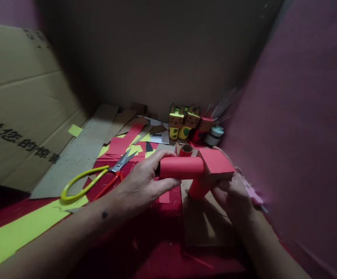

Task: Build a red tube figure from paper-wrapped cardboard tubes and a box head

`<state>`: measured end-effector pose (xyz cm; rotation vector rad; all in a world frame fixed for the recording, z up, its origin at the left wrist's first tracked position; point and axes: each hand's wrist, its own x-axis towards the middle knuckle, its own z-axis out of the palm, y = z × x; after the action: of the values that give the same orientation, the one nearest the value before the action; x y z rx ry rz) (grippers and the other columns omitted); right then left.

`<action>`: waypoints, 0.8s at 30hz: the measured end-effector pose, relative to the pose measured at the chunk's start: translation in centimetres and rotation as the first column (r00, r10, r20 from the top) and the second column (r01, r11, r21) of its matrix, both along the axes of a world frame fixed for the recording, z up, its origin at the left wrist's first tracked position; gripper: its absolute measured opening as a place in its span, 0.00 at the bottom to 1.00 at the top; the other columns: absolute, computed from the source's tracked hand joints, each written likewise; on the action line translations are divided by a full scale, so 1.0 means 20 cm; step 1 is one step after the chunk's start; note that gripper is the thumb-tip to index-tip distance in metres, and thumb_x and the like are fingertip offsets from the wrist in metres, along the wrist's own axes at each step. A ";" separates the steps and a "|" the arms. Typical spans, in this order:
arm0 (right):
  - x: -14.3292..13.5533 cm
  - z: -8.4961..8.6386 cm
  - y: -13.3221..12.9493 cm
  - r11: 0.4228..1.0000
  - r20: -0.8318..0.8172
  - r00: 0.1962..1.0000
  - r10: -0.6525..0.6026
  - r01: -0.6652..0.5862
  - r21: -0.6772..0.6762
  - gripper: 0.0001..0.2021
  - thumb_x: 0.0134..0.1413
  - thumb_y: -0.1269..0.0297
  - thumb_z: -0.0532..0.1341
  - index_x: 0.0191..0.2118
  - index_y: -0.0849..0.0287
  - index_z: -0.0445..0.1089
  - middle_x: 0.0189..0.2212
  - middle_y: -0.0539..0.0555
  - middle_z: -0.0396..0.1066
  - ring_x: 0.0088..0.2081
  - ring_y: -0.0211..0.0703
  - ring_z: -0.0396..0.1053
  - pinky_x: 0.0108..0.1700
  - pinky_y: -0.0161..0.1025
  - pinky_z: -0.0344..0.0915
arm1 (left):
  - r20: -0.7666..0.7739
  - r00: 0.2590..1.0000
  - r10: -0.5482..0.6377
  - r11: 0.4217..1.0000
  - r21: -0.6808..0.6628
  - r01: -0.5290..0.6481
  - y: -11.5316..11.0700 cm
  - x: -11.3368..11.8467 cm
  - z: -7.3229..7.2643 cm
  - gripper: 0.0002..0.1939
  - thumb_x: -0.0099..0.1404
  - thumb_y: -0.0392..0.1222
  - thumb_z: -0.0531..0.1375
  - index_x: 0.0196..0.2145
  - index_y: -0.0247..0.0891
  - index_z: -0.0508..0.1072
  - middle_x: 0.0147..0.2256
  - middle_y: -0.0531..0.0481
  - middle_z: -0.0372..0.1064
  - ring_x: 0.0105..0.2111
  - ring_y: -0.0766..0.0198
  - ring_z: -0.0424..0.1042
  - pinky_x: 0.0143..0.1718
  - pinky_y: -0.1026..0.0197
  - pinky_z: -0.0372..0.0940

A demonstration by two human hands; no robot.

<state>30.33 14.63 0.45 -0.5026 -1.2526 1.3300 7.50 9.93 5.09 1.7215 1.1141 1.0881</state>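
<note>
A red paper-covered tube [181, 167] lies level in my left hand [153, 180], its fingers and thumb round the left end. The tube's right end meets a box-shaped piece with a red top [217, 161] and brown cardboard sides. My right hand [234, 193] grips that box piece from the right and below. Under it stands another red tube [198, 188] on a brown cardboard sheet [205, 224]. Behind the level tube is a short red tube with an open top [186, 149].
Yellow-and-red-handled scissors [117, 167] lie open at left, near a yellow strip [35, 223] and paper scraps [124, 145]. Small yellow and red figures [176, 124] and a lidded jar [214, 135] stand behind. Pink panel [302, 116] rises at right, printed cardboard [20, 108] at left.
</note>
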 end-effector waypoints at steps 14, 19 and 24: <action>-0.01 0.02 -0.01 0.999 -0.069 0.998 0.004 -0.006 -0.032 0.33 0.38 0.66 0.70 0.56 0.52 0.68 0.50 0.57 0.75 0.62 0.60 0.61 0.65 0.56 0.55 | -0.086 0.995 0.050 0.991 0.125 -0.039 -0.01 0.03 0.04 0.22 0.61 0.41 0.63 0.53 0.41 0.67 0.43 0.49 0.70 0.39 0.59 0.72 0.40 0.57 0.68; 0.02 0.04 0.02 0.999 -0.103 0.994 0.020 -0.025 -0.042 0.34 0.37 0.61 0.69 0.56 0.53 0.68 0.50 0.57 0.75 0.61 0.61 0.62 0.65 0.58 0.53 | -0.121 0.992 0.044 0.962 0.275 -0.009 -0.08 0.04 0.04 0.41 0.61 0.46 0.65 0.66 0.49 0.50 0.58 0.45 0.64 0.53 0.52 0.70 0.53 0.51 0.68; 0.07 0.01 0.02 0.998 -0.053 0.999 0.011 -0.015 -0.062 0.30 0.40 0.55 0.66 0.55 0.51 0.68 0.46 0.56 0.75 0.58 0.59 0.65 0.62 0.56 0.60 | -0.137 0.987 0.088 0.922 0.387 -0.028 -0.15 0.07 -0.01 0.42 0.62 0.44 0.62 0.68 0.57 0.46 0.61 0.45 0.62 0.55 0.47 0.70 0.53 0.48 0.70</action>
<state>31.65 14.93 0.73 -0.5010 -1.1760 1.3881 8.83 6.99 4.84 2.1189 1.1026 1.2964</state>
